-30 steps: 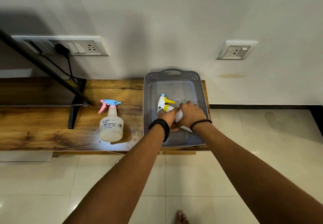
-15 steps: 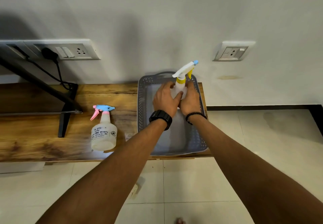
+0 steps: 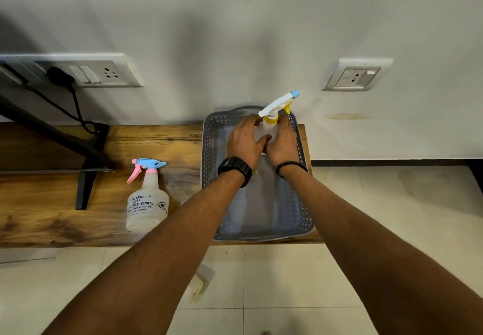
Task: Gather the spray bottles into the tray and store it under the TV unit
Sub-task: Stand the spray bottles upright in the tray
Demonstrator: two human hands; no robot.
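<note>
A grey perforated tray (image 3: 298, 219) sits on the right end of the wooden TV unit (image 3: 52, 219). Inside its far end, a white spray bottle with a yellow collar and blue nozzle tip (image 3: 277, 107) stands upright. My left hand (image 3: 245, 141) and my right hand (image 3: 283, 143) wrap its body from either side, hiding most of it. A second bottle with a pink and blue spray head (image 3: 147, 198) stands on the unit to the left of the tray, apart from both hands.
A black TV stand leg (image 3: 86, 177) rests on the unit at left, with a cable running up to a wall socket plate (image 3: 86, 73). Another socket (image 3: 352, 75) is on the wall at right. Tiled floor (image 3: 261, 282) lies below.
The yellow-collared bottle went from lying near the tray's middle to standing upright at its far end, both hands still on it. The pink and blue bottle has not moved.
</note>
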